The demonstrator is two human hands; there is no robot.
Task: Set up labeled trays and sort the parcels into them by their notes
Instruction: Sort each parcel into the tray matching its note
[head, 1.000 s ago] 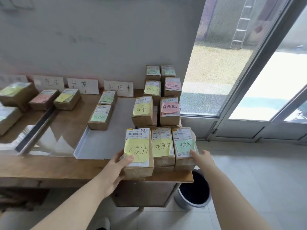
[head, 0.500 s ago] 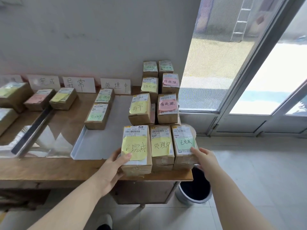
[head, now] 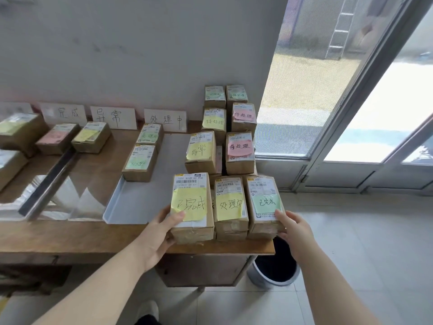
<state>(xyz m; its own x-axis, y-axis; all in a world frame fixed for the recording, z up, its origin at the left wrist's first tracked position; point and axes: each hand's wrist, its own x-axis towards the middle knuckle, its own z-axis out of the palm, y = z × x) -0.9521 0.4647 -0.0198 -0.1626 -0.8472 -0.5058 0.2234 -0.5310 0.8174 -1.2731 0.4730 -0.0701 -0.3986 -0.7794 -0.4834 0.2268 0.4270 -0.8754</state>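
Note:
Three brown parcels stand side by side at the table's front right corner. My left hand (head: 161, 228) grips the left parcel (head: 193, 226), which has a yellow note, with the thumb on its top near edge. My right hand (head: 293, 227) holds the right parcel (head: 262, 221), which has a green note, at its near right corner, thumb on top. The middle parcel (head: 230, 224), also with a yellow note, is untouched. A grey tray (head: 131, 202) lies just left of them with two green-note parcels (head: 140, 163) at its far end. Three paper labels (head: 113, 117) lean on the wall.
Behind the front row stand more stacked parcels, one with a yellow note (head: 201, 151) and one with a pink note (head: 240, 148). Shiny metal trays (head: 46, 198) and several parcels (head: 91, 137) fill the table's left. A grey bin (head: 274, 270) sits under the right corner beside a glass door.
My right hand has come round from the right parcel's side to its near corner and laid its thumb on top. My left hand has tightened on the left parcel.

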